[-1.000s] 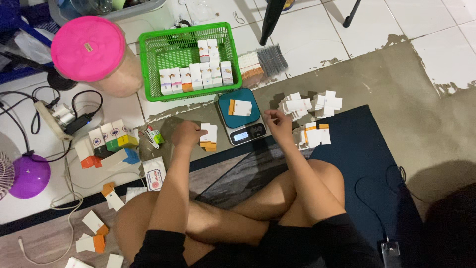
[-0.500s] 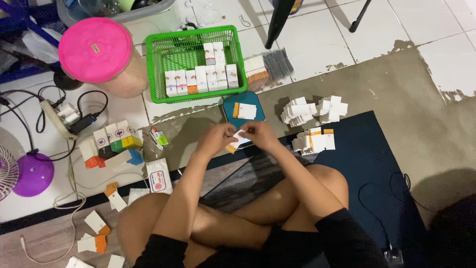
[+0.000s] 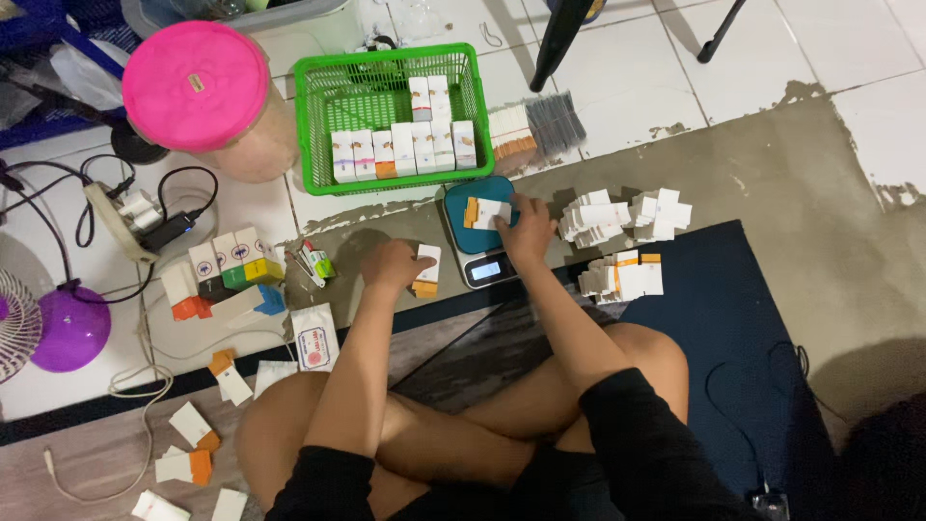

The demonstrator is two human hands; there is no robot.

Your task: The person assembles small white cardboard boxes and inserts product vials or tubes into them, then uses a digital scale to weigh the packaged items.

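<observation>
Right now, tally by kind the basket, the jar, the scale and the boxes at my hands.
Green basket: 1
Pink-lidded jar: 1
Scale: 1
Held box, left hand: 1
Weighed box, right hand touching: 1
Total: 5

I see matt card cartons (image 3: 425, 270), green plastic mesh basket (image 3: 318, 116), glossy pink lid (image 3: 196, 85), rough worn floor (image 3: 772, 164), navy mat (image 3: 714, 318), perhaps cloth.

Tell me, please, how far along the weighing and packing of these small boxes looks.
Done: white boxes stand lined up in the green basket. In hand: the right hand touches one on the scale; the left hand holds another. Left: flat piles beside the scale.
</observation>
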